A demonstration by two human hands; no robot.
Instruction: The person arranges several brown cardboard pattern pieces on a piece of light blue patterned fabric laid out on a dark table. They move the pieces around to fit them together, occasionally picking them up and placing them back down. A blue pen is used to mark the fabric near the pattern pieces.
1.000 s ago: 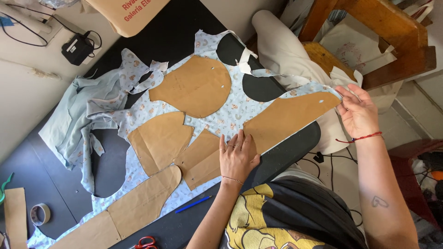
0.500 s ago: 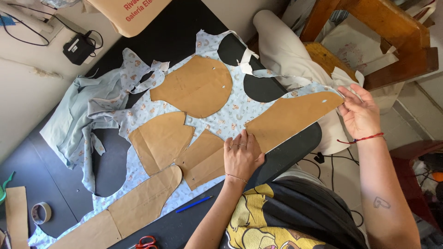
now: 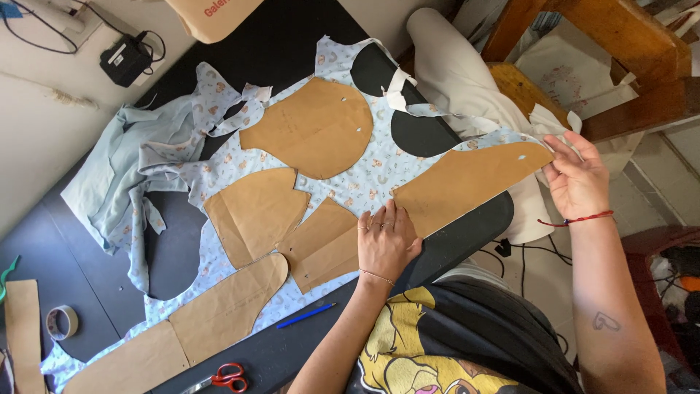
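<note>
I see my left hand (image 3: 384, 244) pressed flat, fingers spread, on the long paper pattern (image 3: 467, 182) lying on the printed fabric (image 3: 364, 175). My right hand (image 3: 580, 179) pinches the pattern's far end together with the fabric edge, past the black table (image 3: 467, 233). A blue pencil (image 3: 306, 315) lies below-left of my left wrist.

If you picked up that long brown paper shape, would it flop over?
Probably a little. The long brown paper shape looks thin and flat, so it would likely sag at unsupported ends. It seems light; the left hand pins it while the right hand holds its tip.
</note>
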